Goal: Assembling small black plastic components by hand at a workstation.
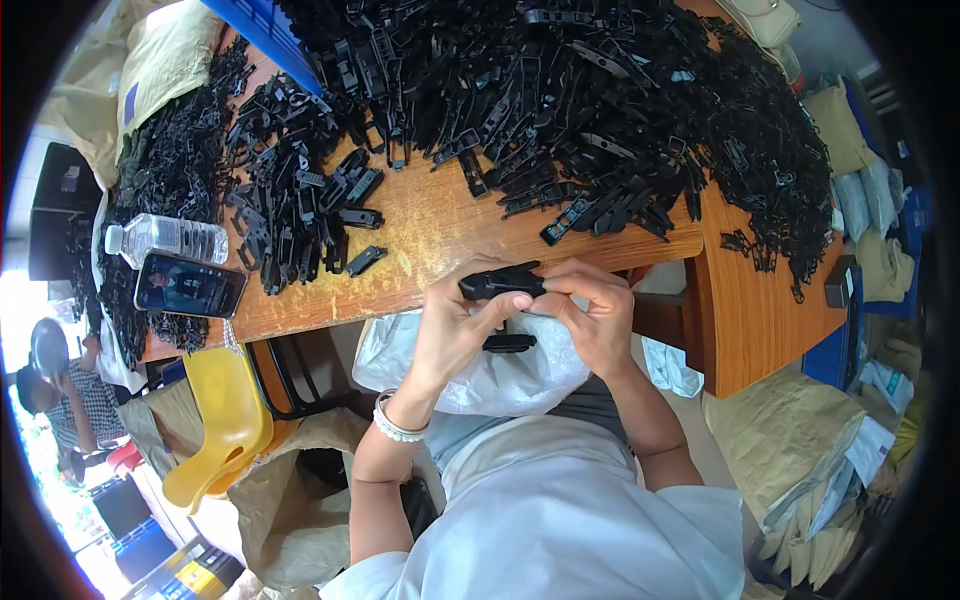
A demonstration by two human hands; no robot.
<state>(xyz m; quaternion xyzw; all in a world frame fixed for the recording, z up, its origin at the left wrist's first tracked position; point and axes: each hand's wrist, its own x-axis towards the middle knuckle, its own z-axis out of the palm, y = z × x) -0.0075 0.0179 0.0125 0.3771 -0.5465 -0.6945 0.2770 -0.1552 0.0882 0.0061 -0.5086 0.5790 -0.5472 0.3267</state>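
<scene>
Between both hands, just off the table's front edge, is a long black plastic part (500, 282). My left hand (458, 315) has its fingers and thumb closed round the part's left end. My right hand (592, 305) pinches the right end with thumb and fingertips. Below them, a small black piece (509, 343) lies on a white plastic bag (440, 370) over my lap. Large heaps of similar black plastic parts (520, 90) cover the back of the wooden table (440, 235). A smaller pile (295, 220) lies to the left.
A clear bottle (180, 240) and a phone (190, 285) with a lit screen rest at the table's left side. A blue crate edge (262, 40) juts in above. Beside me stand a yellow chair (225, 420) and brown sacks (780, 440). Another person (75, 395) is at far left.
</scene>
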